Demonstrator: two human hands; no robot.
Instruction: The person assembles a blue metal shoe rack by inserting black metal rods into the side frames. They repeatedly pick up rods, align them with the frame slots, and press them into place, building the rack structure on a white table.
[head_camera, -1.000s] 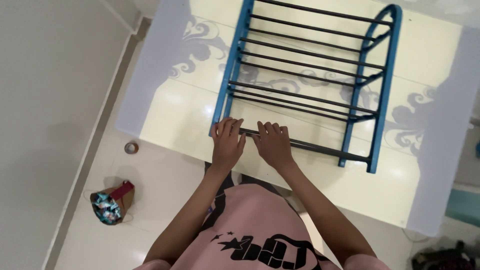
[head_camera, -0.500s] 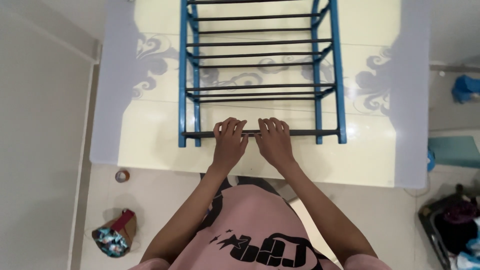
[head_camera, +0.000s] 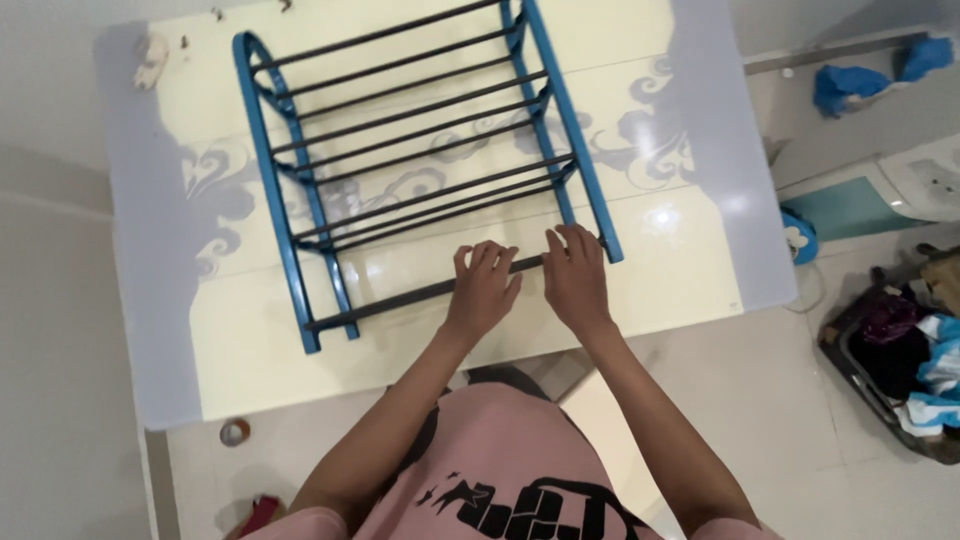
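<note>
Obs: blue metal rack (head_camera: 300, 240) lies flat on the table (head_camera: 690, 260), slightly skewed, its long side rails running away from me. Two blue side frames with rounded far ends; between them run many thin dark rods, grouped in tiers. The nearest rod (head_camera: 400, 298) spans the frame ends closest to me and slants up toward my right.

Left hand (head_camera: 482, 292): palm down on the nearest rod, fingers curled over it from my side. Grip is narrow, closed around the rod. Fingertips point toward the far end of the rack.

Right hand (head_camera: 575, 275): also palm down, just beside the left, the two hands near but apart. Fingers wrap the same rod close to where it meets the right blue side rail (head_camera: 570, 130). Grip closed on the rod here too.

Table: glossy cream top with grey-lilac swirl pattern and wide lilac bands at left and right edges. Rack sits in the middle, well inside the edges. Small crumpled pale scrap (head_camera: 152, 58) at the far left corner.

Surroundings: pale tiled floor. Tape roll (head_camera: 235, 432) on the floor below the table's near left corner. Dark basket of mixed clothes (head_camera: 905, 360) on the floor to my right. Blue cloth (head_camera: 850, 85) on a ledge at the far right. My pink shirt (head_camera: 500, 480) with black print fills the lower edge.
</note>
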